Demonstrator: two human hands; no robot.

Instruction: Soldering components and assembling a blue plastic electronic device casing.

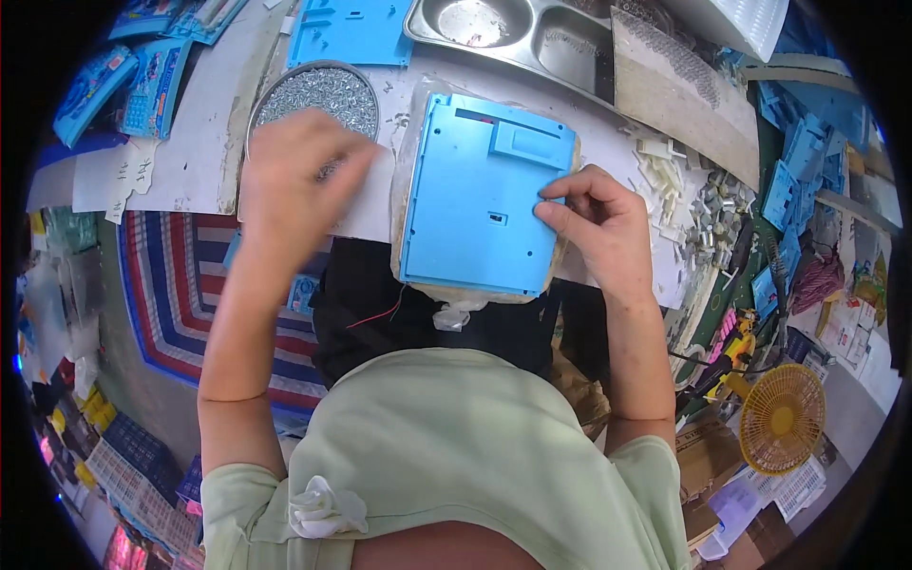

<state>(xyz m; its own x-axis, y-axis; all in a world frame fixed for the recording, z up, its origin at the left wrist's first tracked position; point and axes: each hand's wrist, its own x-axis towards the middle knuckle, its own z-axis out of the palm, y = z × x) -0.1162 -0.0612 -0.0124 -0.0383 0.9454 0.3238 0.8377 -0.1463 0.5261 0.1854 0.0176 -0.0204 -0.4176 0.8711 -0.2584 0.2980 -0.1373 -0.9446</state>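
A flat light-blue plastic housing [465, 204] lies in front of me on a pad wrapped in clear plastic. It has a raised rectangular part near its top, a small slot and several holes. My right hand [608, 223] is at its right edge, with thumb and forefinger pinched together over the surface; whatever they hold is too small to make out. My left hand [299, 180] is smeared by motion at the near side of a round metal bowl [328, 95] full of small silver screws. Whether those blurred fingers hold anything cannot be seen.
Behind the housing stand another blue panel [350, 33] and a steel compartment tray [518, 43]. To the right are a worn board [684, 90], white plastic pieces [662, 185] and small metal cylinders [717, 214]. A yellow fan [782, 419] sits lower right; blue packages [152, 85] lie upper left.
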